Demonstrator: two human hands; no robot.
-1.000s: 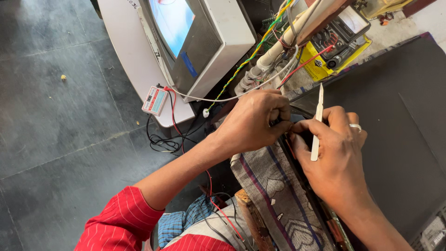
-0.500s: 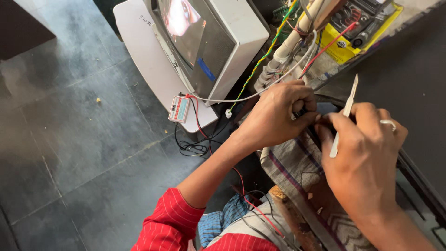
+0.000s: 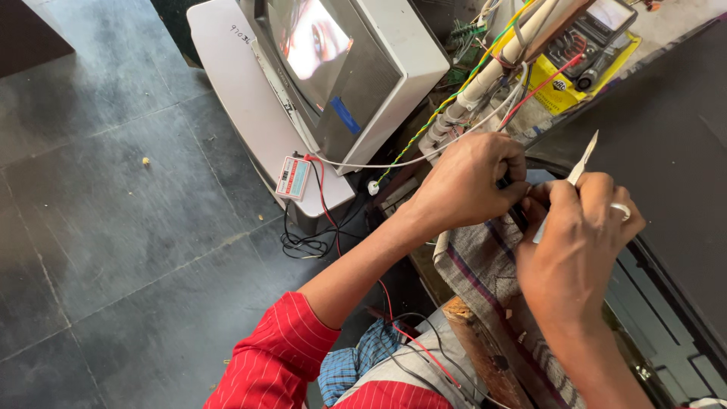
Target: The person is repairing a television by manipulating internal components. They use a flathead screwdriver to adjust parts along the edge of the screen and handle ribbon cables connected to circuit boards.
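Open grey floor (image 3: pixel 113 250) to the left; right side crowded by dark panel (image 3: pixel 666 151). Left hand (image 3: pixel 469 182) pinched shut on something small, hidden by its fingers. Right hand (image 3: pixel 579 242) just beside it, clamped on white blade tool (image 3: pixel 581 163), tip up. Both hands over striped cloth (image 3: pixel 485 273). Small TV (image 3: pixel 341 68) behind.
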